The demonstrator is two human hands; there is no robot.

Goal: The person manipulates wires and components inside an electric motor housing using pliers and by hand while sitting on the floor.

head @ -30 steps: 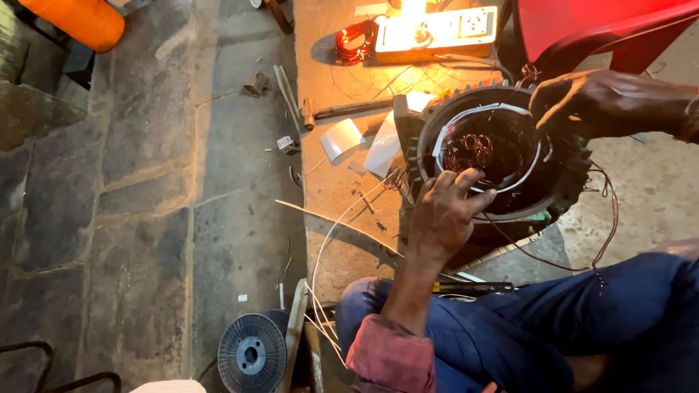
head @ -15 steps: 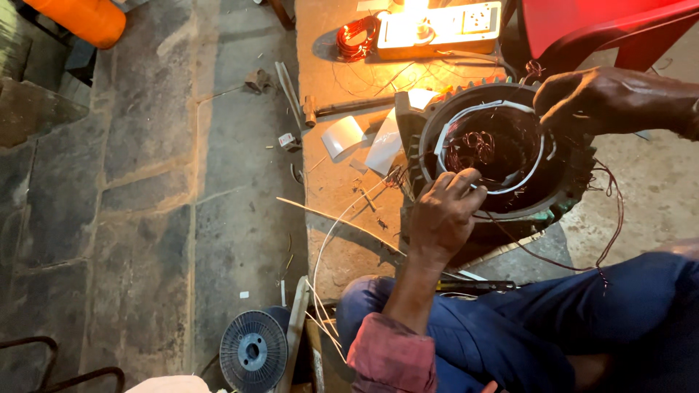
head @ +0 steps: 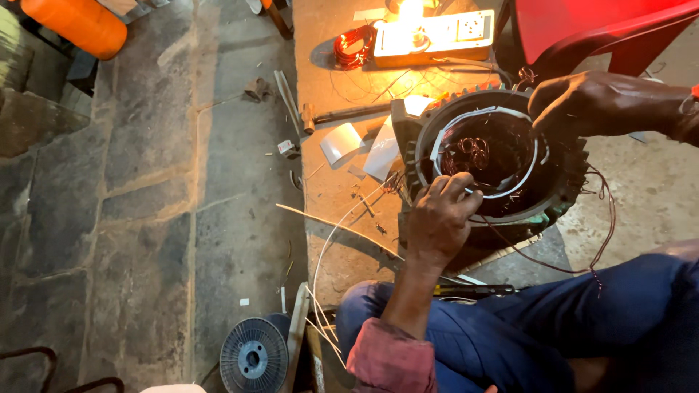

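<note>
A round grey ribbed motor stator (head: 495, 164) is set on the stone-slab floor (head: 145, 189) at two o'clock; its rim is gripped by the right hand (head: 593, 105), its white insulation strip (head: 502, 191) pinched by the left hand (head: 440, 218).

Orange cylinder (head: 73, 25) top left; grey spool (head: 253, 356) on floor; red chair (head: 590, 29).

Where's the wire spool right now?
In the head view, the grey wire spool lies on the stone floor at bottom centre-left, beside the person's blue-trousered knee.
</note>
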